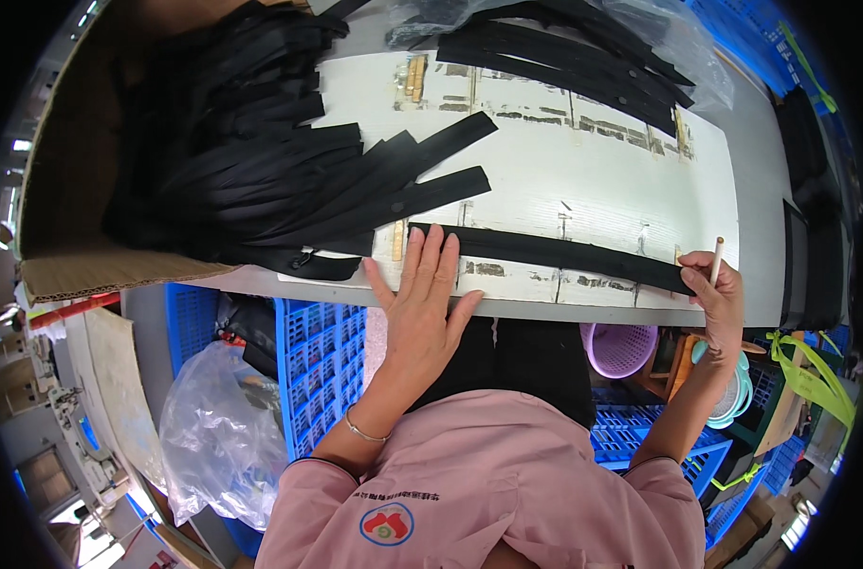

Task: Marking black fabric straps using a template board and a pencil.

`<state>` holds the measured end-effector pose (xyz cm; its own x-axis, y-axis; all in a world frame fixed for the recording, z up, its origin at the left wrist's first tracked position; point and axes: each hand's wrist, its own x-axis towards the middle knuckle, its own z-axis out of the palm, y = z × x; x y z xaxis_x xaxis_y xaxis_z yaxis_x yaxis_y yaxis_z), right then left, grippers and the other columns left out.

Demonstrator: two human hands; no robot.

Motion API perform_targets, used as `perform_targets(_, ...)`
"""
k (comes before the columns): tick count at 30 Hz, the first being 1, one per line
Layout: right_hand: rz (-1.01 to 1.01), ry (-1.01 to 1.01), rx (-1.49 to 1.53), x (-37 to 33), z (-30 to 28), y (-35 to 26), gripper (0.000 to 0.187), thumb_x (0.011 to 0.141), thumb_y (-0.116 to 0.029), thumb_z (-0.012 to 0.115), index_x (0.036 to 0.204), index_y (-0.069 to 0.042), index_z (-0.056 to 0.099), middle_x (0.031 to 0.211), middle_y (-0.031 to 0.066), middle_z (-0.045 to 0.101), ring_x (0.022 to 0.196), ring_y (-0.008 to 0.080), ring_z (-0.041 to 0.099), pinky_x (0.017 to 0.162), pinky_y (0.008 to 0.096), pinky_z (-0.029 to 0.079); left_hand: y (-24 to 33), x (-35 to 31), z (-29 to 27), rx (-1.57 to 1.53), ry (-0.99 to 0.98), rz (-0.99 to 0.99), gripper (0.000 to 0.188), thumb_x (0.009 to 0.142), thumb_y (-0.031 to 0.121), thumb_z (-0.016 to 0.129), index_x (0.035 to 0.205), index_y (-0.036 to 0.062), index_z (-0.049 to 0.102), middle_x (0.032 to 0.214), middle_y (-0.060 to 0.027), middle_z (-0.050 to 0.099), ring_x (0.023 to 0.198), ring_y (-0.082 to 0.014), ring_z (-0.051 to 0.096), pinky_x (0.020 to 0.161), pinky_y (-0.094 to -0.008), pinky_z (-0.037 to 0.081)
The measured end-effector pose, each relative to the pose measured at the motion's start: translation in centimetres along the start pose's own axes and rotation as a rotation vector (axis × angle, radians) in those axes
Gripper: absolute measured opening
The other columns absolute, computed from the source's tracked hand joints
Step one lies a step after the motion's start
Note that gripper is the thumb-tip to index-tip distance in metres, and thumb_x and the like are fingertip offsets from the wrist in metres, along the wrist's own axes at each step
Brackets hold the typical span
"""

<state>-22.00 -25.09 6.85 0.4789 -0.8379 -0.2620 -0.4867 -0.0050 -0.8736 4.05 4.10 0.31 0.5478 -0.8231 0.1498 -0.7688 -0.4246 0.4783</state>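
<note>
A long black zipper strip (564,254) lies flat across the white work board (583,171), near its front edge. My left hand (424,294) presses flat on the strip's left end, fingers spread. My right hand (716,289) sits at the strip's right end and grips a thin white marking pencil (715,258), its tip down at the strip.
A big heap of black zipper strips (261,161) fills the cardboard box (71,190) at left and spills onto the board. More strips (564,57) lie in clear plastic at the back. Blue crates (322,360), a plastic bag (218,436) and a purple basket (619,346) stand below the table.
</note>
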Motion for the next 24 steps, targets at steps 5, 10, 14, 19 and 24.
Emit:
perform_targets(5,-0.008,0.075,-0.001,-0.5,1.1,0.4,0.015,0.092,-0.011,0.073,0.104,-0.004,0.075,0.091,-0.0006,0.07,0.078,0.0061,0.06,0.064,0.0226,0.047,-0.3,0.0,0.4,0.068,-0.037,-0.028,0.071,0.096,0.034,0.069,0.154,0.0052,0.043,0.164,-0.0135,0.037,0.155,-0.0317,0.027,0.118,-0.0699,0.001)
perform_targets(10,-0.318,0.253,-0.216,0.6,2.1,3.2,0.014,0.092,-0.005,0.072,0.105,0.0,0.071,0.082,0.003,0.069,0.08,0.0091,0.063,0.075,0.0263,0.052,-0.9,-0.6,0.7,0.173,-0.004,-0.016,0.069,0.097,0.033,0.067,0.155,0.0047,0.042,0.164,-0.0125,0.037,0.155,-0.0354,0.026,0.12,-0.0673,0.004)
perform_targets(14,-0.297,0.467,-0.281,-1.5,2.4,3.5,0.022,0.092,-0.002,0.07,0.114,-0.003,0.073,0.094,0.0078,0.076,0.085,0.0106,0.068,0.078,0.0262,0.053,-0.9,-0.8,0.5,0.204,-0.006,-0.018,0.068,0.099,0.033,0.064,0.155,0.0041,0.041,0.163,-0.0122,0.037,0.155,-0.0356,0.026,0.121,-0.0648,0.004)
perform_targets(19,-0.568,0.432,-0.418,-3.9,4.2,5.2,0.038,0.091,0.008,0.06,0.124,-0.005,0.07,0.114,0.0132,0.076,0.089,0.022,0.076,0.078,0.0335,0.061,-0.3,-0.5,1.0,0.197,0.001,-0.005,0.066,0.099,0.026,0.061,0.157,0.0051,0.039,0.164,-0.0129,0.036,0.156,-0.0326,0.024,0.123,-0.0594,0.001)
perform_targets(24,-0.643,0.409,-0.655,-3.8,5.0,5.7,0.033,0.092,0.005,0.063,0.123,-0.004,0.069,0.117,0.0162,0.074,0.096,0.0306,0.075,0.081,0.037,0.061,-0.5,-0.6,0.6,0.215,-0.002,-0.013,0.066,0.099,0.026,0.061,0.157,0.0054,0.038,0.164,-0.0127,0.036,0.156,-0.0323,0.024,0.123,-0.0596,0.001)
